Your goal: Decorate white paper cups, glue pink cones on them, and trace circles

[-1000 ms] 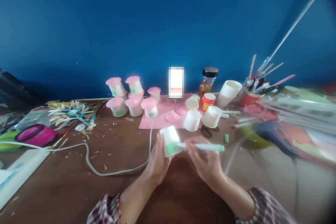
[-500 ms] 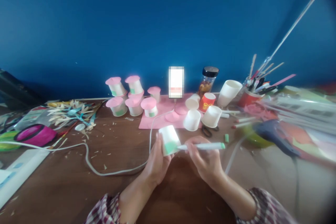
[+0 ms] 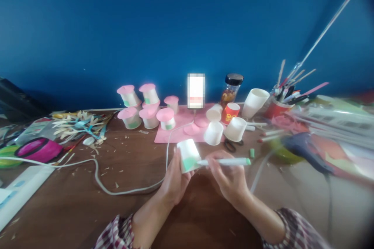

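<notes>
Left hand [image 3: 175,179] is curled firmly round a white paper cup [image 3: 188,149] — tilted, held above the table [image 3: 73,210], well forward of the back edge's middle. Right hand [image 3: 230,177] pinches a marker [image 3: 233,161]; its tip is at the cup's green patch [image 3: 190,162], contact unclear. Pink-topped cups [image 3: 165,115] stand near the back edge — green cap [image 3: 252,153] lies near the marker's rear end.
</notes>
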Motion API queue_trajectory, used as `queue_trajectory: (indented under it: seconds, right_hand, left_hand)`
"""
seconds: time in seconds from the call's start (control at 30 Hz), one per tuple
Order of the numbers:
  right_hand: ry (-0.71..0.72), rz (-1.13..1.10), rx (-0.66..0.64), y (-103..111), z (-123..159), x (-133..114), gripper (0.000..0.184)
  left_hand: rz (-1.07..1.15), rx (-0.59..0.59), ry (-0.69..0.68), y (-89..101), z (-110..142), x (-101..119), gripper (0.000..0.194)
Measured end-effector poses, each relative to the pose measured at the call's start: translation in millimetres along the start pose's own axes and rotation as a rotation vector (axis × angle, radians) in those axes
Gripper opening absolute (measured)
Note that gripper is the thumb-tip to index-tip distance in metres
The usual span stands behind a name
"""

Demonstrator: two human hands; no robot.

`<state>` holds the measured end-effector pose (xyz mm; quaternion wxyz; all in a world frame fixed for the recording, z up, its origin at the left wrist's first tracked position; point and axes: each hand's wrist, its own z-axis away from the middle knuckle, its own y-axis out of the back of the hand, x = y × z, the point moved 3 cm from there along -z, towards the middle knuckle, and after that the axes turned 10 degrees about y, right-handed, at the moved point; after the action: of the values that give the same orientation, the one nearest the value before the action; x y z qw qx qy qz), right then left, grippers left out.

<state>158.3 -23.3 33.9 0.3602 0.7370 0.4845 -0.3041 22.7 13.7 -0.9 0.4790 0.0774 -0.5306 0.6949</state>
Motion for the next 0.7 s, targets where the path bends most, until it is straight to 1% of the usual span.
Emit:
queue_trajectory:
  seconds: [0.07, 0.23, 0.37, 0.5, 0.6, 0.7]
  right_hand:
    - [-0.011, -0.001, -0.006, -0.7, 0.2, 1.0, 0.016]
    - [-0.043, -0.046, -0.054, -4.4, 0.2, 1.7, 0.02]
    - [-0.062, -0.107, -0.043, -3.7, -1.9, 2.6, 0.02]
    - [-0.052, -0.11, -0.048, -2.8, -3.1, 2.7, 0.021]
    - [-0.05, -0.123, -0.047, -4.1, -1.8, 1.3, 0.02]
    - [-0.052, -0.131, -0.075, -6.7, 0.1, -0.2, 0.017]
  left_hand:
    - [-0.012, 0.002, 0.002, 0.2, 0.0, -0.2, 0.053]
    - [-0.032, 0.053, 0.002, 4.2, -0.3, -0.7, 0.056]
    - [-0.042, 0.038, -0.012, 4.5, -0.3, -0.2, 0.058]
    - [-0.048, 0.036, -0.012, 4.8, -0.9, -0.7, 0.055]
    - [-0.071, 0.022, -0.049, 6.3, -0.9, -1.9, 0.052]
    - [-0.099, 0.002, -0.099, 7.9, -0.3, -3.2, 0.052]
